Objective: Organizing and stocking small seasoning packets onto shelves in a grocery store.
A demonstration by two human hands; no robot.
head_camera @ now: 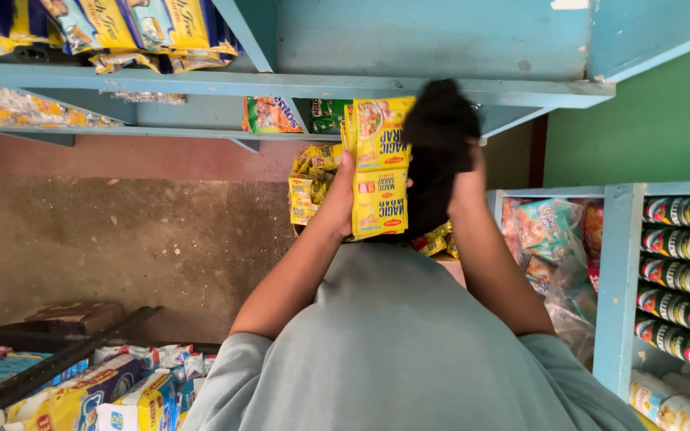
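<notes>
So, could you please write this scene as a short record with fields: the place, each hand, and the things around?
place: shop aisle with blue shelves
left hand: holds a strip of yellow sachets
right hand: holds a dark cloth against the sachets
behind the hands: box of more yellow sachets
right side: rows of cans on a blue shelf, bagged packets beside them
lower left: boxed goods

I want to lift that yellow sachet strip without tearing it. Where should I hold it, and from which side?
Grip the yellow sachet strip by its long left edge, coming from the left, as the left hand does. It stands lengthwise and flat, and that edge is clear while a dark cloth covers the right side.
</notes>
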